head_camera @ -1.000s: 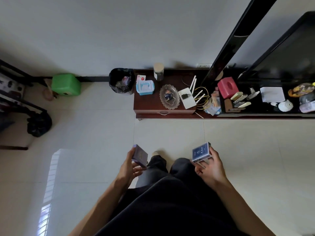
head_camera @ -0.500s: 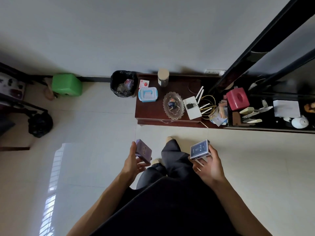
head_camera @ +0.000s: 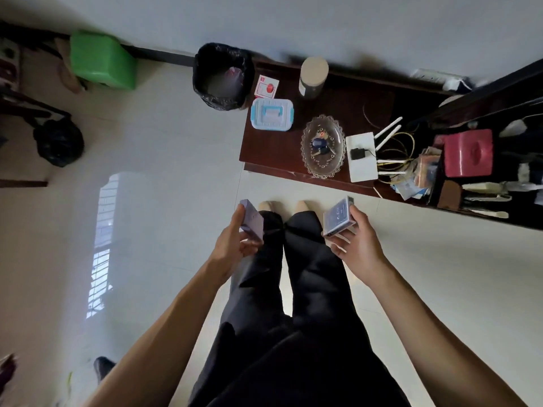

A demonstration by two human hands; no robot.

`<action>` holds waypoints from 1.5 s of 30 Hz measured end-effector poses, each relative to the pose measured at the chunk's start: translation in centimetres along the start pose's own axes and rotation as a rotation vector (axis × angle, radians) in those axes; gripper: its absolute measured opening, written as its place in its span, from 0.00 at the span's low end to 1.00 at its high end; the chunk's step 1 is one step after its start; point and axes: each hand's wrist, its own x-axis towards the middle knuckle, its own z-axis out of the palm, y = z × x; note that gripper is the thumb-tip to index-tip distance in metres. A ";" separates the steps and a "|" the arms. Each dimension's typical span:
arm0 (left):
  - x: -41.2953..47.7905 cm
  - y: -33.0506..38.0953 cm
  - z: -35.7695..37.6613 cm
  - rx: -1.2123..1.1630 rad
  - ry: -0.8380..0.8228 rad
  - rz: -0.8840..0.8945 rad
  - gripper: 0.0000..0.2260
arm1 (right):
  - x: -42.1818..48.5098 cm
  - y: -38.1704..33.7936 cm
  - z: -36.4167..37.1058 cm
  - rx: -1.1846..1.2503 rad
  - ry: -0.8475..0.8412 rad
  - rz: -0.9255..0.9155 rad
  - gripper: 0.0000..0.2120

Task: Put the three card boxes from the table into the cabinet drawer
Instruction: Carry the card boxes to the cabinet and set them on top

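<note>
Cabinet (head_camera: 293,136) is brought closer. Purple card box (head_camera: 252,222) is gripped in left hand (head_camera: 235,245), blue card box (head_camera: 338,220) in right hand (head_camera: 357,245). Carry step; drawer opening judged needed next, unseen.

The print on the dark blue card box (head_camera: 337,217) is too blurred to read; the right hand's fingers (head_camera: 342,238) hide its underside. The cabinet (head_camera: 317,98) front and any drawer are out of sight.
</note>
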 end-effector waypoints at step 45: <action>49.5 1.5 -0.3 0.997 0.408 0.816 0.27 | 44.4 1.6 10.6 -1.336 0.150 -1.069 0.11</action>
